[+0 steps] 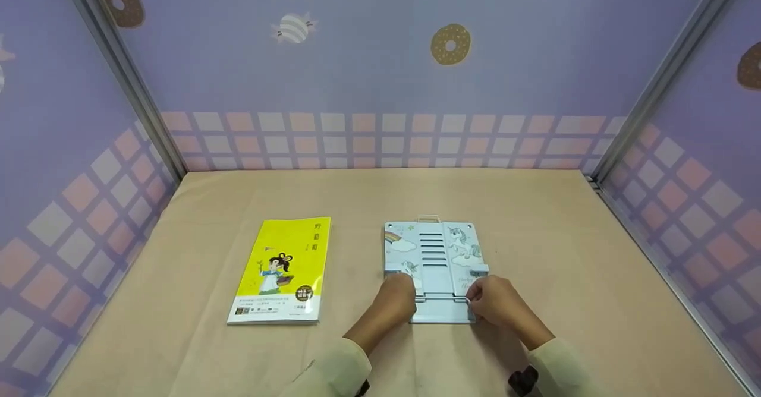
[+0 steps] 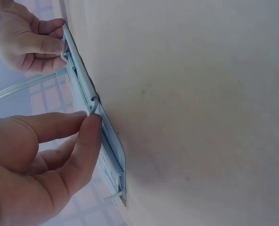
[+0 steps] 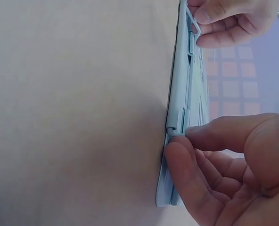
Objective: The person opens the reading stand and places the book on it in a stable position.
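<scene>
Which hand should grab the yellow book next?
Probably the left hand: the yellow book lies on that side, farther from the right hand. Both hands pinch the blue stand now.

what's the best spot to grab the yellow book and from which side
I'd take the yellow book midway along its long left edge, coming from the left, pinching it from above and below. It lies flat, so an edge should offer better purchase than the face; the light blue stand is on its other side.

Pale cream sleeves (image 1: 336, 366), dark wristbands (image 1: 523, 380), bare hands (image 1: 496, 299)
</scene>
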Demonstrator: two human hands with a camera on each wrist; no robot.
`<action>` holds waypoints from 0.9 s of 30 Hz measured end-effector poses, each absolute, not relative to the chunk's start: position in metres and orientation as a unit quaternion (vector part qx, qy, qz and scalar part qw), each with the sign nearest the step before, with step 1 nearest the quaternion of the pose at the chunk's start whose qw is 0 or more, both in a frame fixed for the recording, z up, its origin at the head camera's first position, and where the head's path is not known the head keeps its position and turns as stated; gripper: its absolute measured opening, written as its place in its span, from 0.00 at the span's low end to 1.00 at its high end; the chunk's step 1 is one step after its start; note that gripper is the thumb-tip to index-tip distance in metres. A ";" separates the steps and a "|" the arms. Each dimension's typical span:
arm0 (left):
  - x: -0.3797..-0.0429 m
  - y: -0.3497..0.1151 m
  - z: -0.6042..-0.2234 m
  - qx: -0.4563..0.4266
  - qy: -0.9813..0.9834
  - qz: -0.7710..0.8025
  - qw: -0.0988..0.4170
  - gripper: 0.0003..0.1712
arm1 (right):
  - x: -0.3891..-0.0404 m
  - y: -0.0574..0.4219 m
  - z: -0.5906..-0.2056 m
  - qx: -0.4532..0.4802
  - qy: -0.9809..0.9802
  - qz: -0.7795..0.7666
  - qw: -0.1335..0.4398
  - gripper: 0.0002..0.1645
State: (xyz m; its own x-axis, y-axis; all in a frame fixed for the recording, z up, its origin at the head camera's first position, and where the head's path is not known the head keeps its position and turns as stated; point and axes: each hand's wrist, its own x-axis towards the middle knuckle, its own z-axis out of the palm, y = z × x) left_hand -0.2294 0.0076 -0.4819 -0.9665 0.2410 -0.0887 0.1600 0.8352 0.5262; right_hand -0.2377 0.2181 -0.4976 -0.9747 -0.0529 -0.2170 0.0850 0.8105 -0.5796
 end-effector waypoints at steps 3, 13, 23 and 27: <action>-0.230 0.009 -0.483 0.101 0.955 0.268 0.076 0.10 | -0.239 0.218 -0.499 0.011 0.943 -0.310 0.118 0.05; -0.229 0.008 -0.485 0.113 0.953 0.271 0.079 0.06 | -0.238 0.221 -0.505 0.013 0.935 -0.332 0.124 0.09; -0.229 -0.001 -0.481 0.148 0.939 0.297 0.091 0.20 | -0.233 0.229 -0.504 -0.055 0.932 -0.346 0.090 0.10; -0.227 -0.001 -0.480 0.162 0.945 0.273 0.083 0.12 | -0.229 0.234 -0.501 -0.088 0.929 -0.347 0.091 0.11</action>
State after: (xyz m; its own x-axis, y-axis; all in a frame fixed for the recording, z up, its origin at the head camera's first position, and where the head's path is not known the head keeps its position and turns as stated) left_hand -0.2274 -0.0015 -0.4796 -0.9339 0.3510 -0.0681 0.2608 0.7990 0.5419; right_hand -0.2295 0.2342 -0.5015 -0.9679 -0.2263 -0.1090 -0.0996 0.7443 -0.6604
